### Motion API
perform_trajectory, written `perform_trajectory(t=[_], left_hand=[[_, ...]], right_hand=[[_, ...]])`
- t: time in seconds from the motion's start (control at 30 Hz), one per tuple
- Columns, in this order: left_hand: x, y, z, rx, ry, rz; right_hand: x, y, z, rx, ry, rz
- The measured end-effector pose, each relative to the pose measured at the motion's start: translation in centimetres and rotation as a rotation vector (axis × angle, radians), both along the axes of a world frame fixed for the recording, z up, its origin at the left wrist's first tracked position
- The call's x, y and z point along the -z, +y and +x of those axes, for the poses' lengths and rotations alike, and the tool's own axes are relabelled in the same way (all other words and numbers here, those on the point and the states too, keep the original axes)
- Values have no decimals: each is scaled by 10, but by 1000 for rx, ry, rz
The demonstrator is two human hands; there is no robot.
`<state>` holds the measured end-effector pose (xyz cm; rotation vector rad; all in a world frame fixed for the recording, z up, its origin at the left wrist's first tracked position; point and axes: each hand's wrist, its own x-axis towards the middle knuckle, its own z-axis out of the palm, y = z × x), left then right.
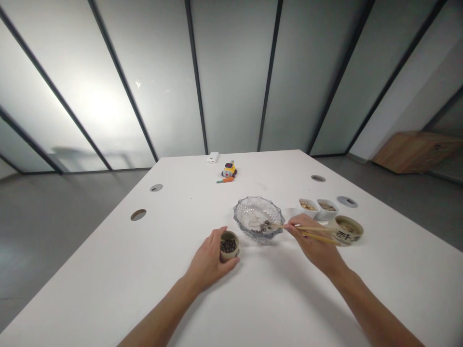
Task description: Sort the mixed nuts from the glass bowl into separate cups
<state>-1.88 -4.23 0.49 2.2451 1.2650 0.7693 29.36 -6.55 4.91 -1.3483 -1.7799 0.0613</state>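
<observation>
My left hand [209,260] is wrapped round the left side of a small cup [234,254] that holds dark bean-like pieces [228,246]. In my right hand [318,248] is a pair of wooden chopsticks [314,228]. Their tips reach into a clear scalloped glass bowl [248,207], at a small heap of dark pieces [266,225] on its right side. Whether the tips grip a piece is too small to tell. Beyond my right hand stands a larger cup [356,233] with dark lettering and something brownish inside.
Two white dishes [314,212] with small pieces stand behind my right hand. A yellow toy vehicle [229,169], an orange-handled tool [227,180] and a white device [213,157] lie farther back on the white table [181,202]. Round holes [138,215] line its sides.
</observation>
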Motion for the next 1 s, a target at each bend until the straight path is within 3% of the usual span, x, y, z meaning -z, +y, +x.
perform_trajectory(t=[0.13,0.47,0.7,1.0], left_hand=[[0,0,0,-5,10,-22],[0,0,0,2,5,3],[-2,-1,0,2,-2,-1],[-1,0,0,9,-5,-11]], right_hand=[[4,1,-3,-54,14,-37],[11,7,-2,37,30,117],[27,12,-6,-71,139,71],[30,14,-6,-74,98,18]])
